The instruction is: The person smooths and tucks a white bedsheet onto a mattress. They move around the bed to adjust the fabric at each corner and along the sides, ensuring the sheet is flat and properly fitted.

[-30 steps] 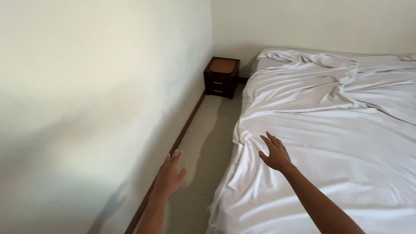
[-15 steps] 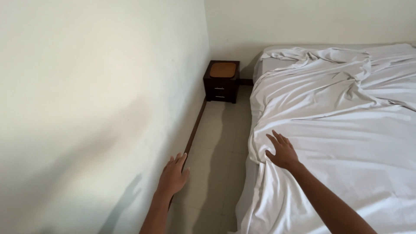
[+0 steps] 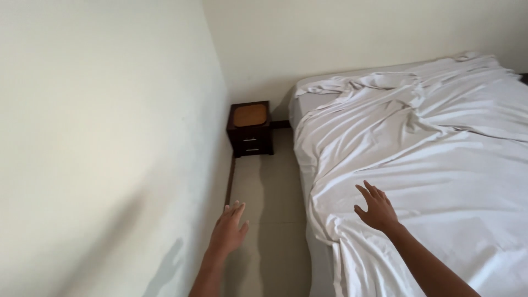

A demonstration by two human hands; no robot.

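Note:
A bed with a rumpled white sheet [image 3: 429, 143] fills the right side of the head view. My right hand [image 3: 375, 207] hovers just over the sheet near the bed's left edge, fingers spread, holding nothing. My left hand [image 3: 229, 231] is held out over the narrow strip of floor between wall and bed, fingers apart and empty. The sheet hangs over the mattress edge [image 3: 308, 181] and is bunched up toward the head of the bed.
A small dark wooden nightstand [image 3: 251, 128] with a tan top stands in the corner at the far end of the tiled floor strip [image 3: 269, 209]. A pale wall [image 3: 110, 137] runs along the left, with a dark skirting board at its foot.
The view has swung right and up, so the nightstand and bed sit nearer the centre. Both hands remain open; the right hand stays over the sheet near the bed edge.

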